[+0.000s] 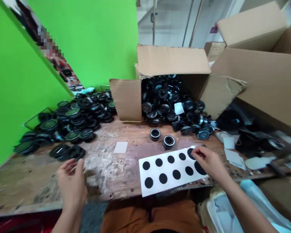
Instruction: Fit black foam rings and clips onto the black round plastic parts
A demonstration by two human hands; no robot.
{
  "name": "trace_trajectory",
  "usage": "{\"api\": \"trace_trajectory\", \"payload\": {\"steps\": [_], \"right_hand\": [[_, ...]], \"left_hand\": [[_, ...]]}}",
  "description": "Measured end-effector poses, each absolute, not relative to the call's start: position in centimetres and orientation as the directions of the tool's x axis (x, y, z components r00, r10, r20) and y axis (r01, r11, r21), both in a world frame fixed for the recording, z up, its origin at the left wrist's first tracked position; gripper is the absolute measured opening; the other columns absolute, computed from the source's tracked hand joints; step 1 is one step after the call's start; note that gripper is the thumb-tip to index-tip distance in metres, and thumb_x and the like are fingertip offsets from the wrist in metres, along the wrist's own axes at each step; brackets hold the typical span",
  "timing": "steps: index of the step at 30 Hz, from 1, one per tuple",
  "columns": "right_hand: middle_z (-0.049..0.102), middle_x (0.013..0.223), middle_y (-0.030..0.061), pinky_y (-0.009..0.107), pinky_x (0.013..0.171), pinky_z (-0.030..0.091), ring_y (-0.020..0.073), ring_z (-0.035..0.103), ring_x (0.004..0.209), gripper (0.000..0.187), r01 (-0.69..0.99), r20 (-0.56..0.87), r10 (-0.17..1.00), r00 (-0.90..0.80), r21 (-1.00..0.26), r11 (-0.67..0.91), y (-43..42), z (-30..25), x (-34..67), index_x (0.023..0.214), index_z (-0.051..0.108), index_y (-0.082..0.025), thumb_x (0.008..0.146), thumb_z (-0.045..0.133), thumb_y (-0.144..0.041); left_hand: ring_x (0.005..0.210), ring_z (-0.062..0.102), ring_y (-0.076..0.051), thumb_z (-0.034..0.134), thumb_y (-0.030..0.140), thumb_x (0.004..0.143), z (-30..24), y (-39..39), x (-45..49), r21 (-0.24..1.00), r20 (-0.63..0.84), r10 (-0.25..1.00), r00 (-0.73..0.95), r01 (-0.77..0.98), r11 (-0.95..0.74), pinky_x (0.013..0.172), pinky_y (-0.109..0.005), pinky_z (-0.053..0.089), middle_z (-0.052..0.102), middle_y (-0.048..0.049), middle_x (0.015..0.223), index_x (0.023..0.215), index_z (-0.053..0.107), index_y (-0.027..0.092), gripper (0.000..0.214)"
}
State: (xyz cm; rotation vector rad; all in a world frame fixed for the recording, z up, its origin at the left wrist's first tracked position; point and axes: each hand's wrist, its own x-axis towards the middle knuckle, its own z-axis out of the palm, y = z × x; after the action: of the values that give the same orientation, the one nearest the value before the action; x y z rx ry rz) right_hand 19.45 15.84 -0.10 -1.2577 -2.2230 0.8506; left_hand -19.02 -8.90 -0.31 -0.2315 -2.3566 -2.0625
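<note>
The bench [104, 171] bears a sheet [170, 168], lower right, likely for reach; right hand [210, 163] nearly pinched, hold unclear; left hand [71, 179] half-open, empty.

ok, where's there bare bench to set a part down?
Bare bench between the left hand and the white dotted sheet, in front of the pale square card. More lies left of that hand, toward the front-left edge. Crowded: the left pile of black parts, the open carton's mouth, and the right end, with loose papers.
</note>
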Motion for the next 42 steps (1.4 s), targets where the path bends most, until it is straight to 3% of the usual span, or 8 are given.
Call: {"api": "trace_trajectory", "payload": {"steps": [5, 9, 14, 18, 24, 30, 37, 42], "right_hand": [[0.064, 0.07, 0.0034, 0.029, 0.063, 0.043, 0.0192, 0.058, 0.065, 0.017, 0.685, 0.007, 0.921, -0.388, -0.666, 0.294, 18.4, -1.8, 23.9, 0.077, 0.059, -0.02, 0.08, 0.05, -0.034], [0.062, 0.068, 0.002, 0.028, 0.061, 0.042, 0.018, 0.057, 0.063, 0.012, 0.717, -0.085, 0.904, -0.42, -0.642, 0.273, 18.1, -2.6, 24.8, 0.072, 0.058, -0.02, 0.077, 0.051, -0.029], [0.059, 0.075, 0.0009, 0.026, 0.063, 0.042, 0.0148, 0.054, 0.064, 0.01, 0.73, -0.093, 0.873, -0.479, -0.594, 0.337, 17.2, -2.3, 23.7, 0.076, 0.062, -0.019, 0.07, 0.056, -0.015], [0.059, 0.078, 0.0012, 0.024, 0.064, 0.039, 0.0137, 0.051, 0.066, 0.013, 0.754, -0.125, 0.843, -0.523, -0.529, 0.389, 17.8, -1.9, 23.2, 0.076, 0.062, -0.018, 0.068, 0.057, -0.009], [0.055, 0.069, -0.0019, 0.022, 0.061, 0.035, 0.0124, 0.051, 0.065, 0.013, 0.701, -0.18, 0.755, -0.63, -0.549, 0.454, 18.8, -1.8, 23.1, 0.063, 0.057, -0.018, 0.065, 0.058, -0.005], [0.057, 0.078, 0.0012, 0.024, 0.066, 0.035, 0.0151, 0.051, 0.071, 0.016, 0.742, -0.158, 0.801, -0.577, -0.512, 0.433, 18.1, -2.0, 23.3, 0.08, 0.059, -0.018, 0.068, 0.059, -0.008], [0.056, 0.067, -0.0019, 0.023, 0.058, 0.033, 0.0135, 0.05, 0.063, 0.015, 0.719, -0.2, 0.753, -0.627, -0.522, 0.46, 19.2, -2.0, 23.1, 0.071, 0.056, -0.019, 0.065, 0.059, -0.006], [0.056, 0.075, 0.0015, 0.025, 0.065, 0.035, 0.0148, 0.049, 0.069, 0.015, 0.669, -0.141, 0.708, -0.692, -0.494, 0.555, 17.4, -1.3, 23.4, 0.067, 0.052, -0.019, 0.072, 0.051, -0.004]], "left_hand": [[0.094, 0.059, -0.021, 0.062, 0.037, 0.082, -0.8, -4.5, -9.4, 0.891, 0.174, 0.714, -0.678, 0.417, 0.179, 0.089, -0.033, 0.046, 0.063, -0.0035, 0.098, 0.099, 0.062, 0.022, 0.023], [0.106, 0.057, -0.026, 0.056, 0.03, 0.086, -0.9, -0.9, -3.0, 0.765, 0.193, 0.956, -0.221, 0.644, -0.005, 0.094, -0.04, 0.046, 0.063, -0.0089, 0.109, 0.103, 0.066, 0.024, 0.02], [0.131, 0.042, -0.027, 0.052, 0.022, 0.089, -1.7, 4.0, 2.3, 0.649, 0.18, 0.972, 0.151, 0.724, -0.233, 0.11, -0.046, 0.035, 0.058, -0.0102, 0.128, 0.118, 0.06, 0.021, 0.03], [0.14, 0.028, -0.03, 0.057, 0.026, 0.087, -3.1, 7.0, 4.6, 0.569, 0.111, 0.951, 0.288, 0.767, -0.298, 0.115, -0.051, 0.024, 0.045, -0.0119, 0.144, 0.132, 0.05, 0.019, 0.046], [0.143, 0.021, -0.031, 0.064, 0.031, 0.082, -4.2, 8.0, 5.0, 0.547, 0.058, 0.96, 0.274, 0.796, -0.26, 0.116, -0.053, 0.02, 0.036, -0.0093, 0.151, 0.138, 0.045, 0.022, 0.06], [0.142, 0.023, -0.031, 0.066, 0.031, 0.08, -3.9, 7.8, 4.9, 0.555, 0.074, 0.959, 0.274, 0.788, -0.268, 0.115, -0.053, 0.021, 0.039, -0.0093, 0.149, 0.136, 0.047, 0.024, 0.06], [0.142, 0.022, -0.03, 0.065, 0.031, 0.081, -3.8, 7.9, 5.0, 0.553, 0.053, 0.959, 0.277, 0.792, -0.259, 0.115, -0.052, 0.021, 0.037, -0.0092, 0.151, 0.137, 0.046, 0.024, 0.059], [0.142, 0.022, -0.031, 0.066, 0.032, 0.081, -4.0, 7.8, 5.0, 0.547, 0.061, 0.958, 0.279, 0.794, -0.266, 0.116, -0.051, 0.02, 0.037, -0.0088, 0.15, 0.137, 0.047, 0.024, 0.06]]}}
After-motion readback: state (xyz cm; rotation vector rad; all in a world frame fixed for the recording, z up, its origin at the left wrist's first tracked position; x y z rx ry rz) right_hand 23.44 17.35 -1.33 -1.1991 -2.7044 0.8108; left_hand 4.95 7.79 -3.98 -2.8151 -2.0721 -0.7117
